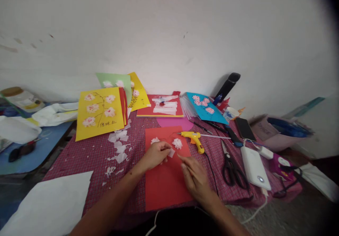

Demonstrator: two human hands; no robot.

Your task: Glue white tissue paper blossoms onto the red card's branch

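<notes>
A red sheet of paper (166,186) lies on the checked cloth in front of me. Two pale ruffled paper flowers rest near its top, the right one (177,143) in full view and the left one (155,140) partly behind my fingers. My left hand (157,154) is closed on a small pale paper piece (171,153) above the sheet. Over the sheet's right side, my right hand (194,176) has its fingers bent and its index finger pointing toward that piece; whether it holds anything is unclear. A yellow glue gun (194,139) lies just beyond it.
Black scissors (231,169), a white power bank (255,168) and a phone (245,129) lie at the right. Paper scraps (119,147) are scattered left of the sheet. Flower cards (99,112) stand at the back left, a blue one (206,107) at the back right.
</notes>
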